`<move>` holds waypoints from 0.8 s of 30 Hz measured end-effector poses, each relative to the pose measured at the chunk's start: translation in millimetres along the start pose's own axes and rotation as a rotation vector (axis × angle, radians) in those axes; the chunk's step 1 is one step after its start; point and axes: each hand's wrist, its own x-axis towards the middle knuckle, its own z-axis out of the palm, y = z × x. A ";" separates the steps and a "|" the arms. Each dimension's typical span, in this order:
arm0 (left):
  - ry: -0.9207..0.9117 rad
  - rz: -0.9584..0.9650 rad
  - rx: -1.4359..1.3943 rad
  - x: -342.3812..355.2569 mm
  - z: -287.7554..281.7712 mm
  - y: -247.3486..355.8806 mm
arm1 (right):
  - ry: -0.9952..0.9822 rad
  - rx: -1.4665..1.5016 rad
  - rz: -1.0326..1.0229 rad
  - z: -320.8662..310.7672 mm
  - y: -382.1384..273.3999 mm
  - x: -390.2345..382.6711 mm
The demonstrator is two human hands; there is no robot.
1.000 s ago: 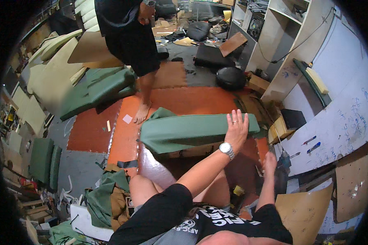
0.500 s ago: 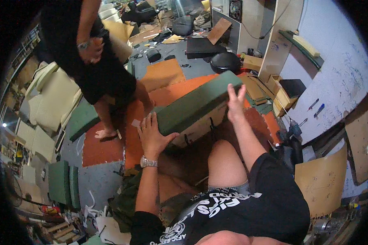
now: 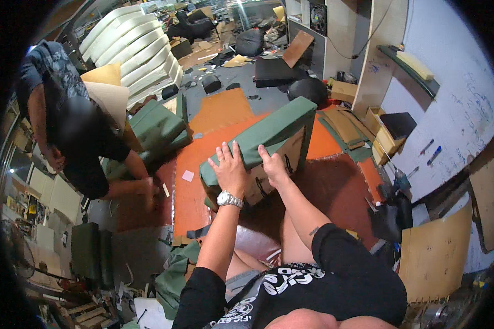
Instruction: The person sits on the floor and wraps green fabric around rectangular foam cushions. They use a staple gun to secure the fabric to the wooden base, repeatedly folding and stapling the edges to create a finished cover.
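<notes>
A green-covered upholstered cushion (image 3: 258, 131) stands tilted on its long edge in front of my legs. Its pale underside (image 3: 285, 156) shows toward me, with dark straps or loops on it. My left hand (image 3: 230, 172), wearing a metal watch, lies with straight fingers over the cushion's green top near its left end. My right hand (image 3: 275, 167) is closed at the edge where green cover meets the pale side, thumb up against the cover. Its other fingers are partly hidden.
A co-worker (image 3: 88, 126) is at the left, beside more green cushions (image 3: 153, 131). White curved foam pieces (image 3: 132, 49) are stacked behind. Orange and red mats (image 3: 219, 107) cover the floor. At the right are wooden boxes (image 3: 387, 134) and a power drill (image 3: 400, 178).
My right hand has moved from the cushion's far right end inward and closed at its near edge. The cushion has tipped, showing more pale underside. The co-worker has stepped left.
</notes>
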 end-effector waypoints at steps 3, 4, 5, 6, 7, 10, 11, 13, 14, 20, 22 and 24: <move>-0.032 -0.002 -0.037 17.7 13.3 -14.7 | -0.126 0.342 -0.113 9.0 14.5 17.2; -0.043 -0.005 -0.036 23.0 17.2 -17.2 | -0.171 0.380 -0.142 11.3 18.7 23.6; -0.054 -0.010 -0.037 25.9 20.0 -19.8 | -0.200 0.410 -0.133 13.1 24.0 27.4; -0.042 -0.014 -0.049 29.0 21.4 -21.5 | -0.218 0.446 -0.122 14.9 27.5 33.5; -0.042 -0.009 -0.035 30.6 21.5 -22.9 | -0.209 0.439 -0.201 14.2 33.0 34.8; -0.083 0.011 -0.039 39.4 16.1 -28.3 | -0.287 0.411 -0.113 11.3 42.1 48.5; -0.136 0.008 -0.047 47.5 13.6 -31.6 | -0.279 0.353 -0.036 11.8 44.7 53.3; -0.389 0.018 -0.115 71.6 10.3 -42.4 | -0.172 0.249 0.139 15.3 49.3 60.2; -0.441 -0.008 -0.385 91.4 8.4 -53.6 | -0.192 0.275 0.063 16.6 50.4 61.5; -0.444 -0.153 -0.206 122.9 28.7 -48.1 | -0.172 0.160 -0.096 31.9 46.9 75.2; -0.369 -0.151 -0.184 117.1 29.2 -45.0 | -0.317 -0.003 0.004 9.0 49.7 85.2; -0.294 -0.144 -0.089 110.1 27.6 -38.4 | -0.467 0.024 0.127 -28.5 64.6 96.0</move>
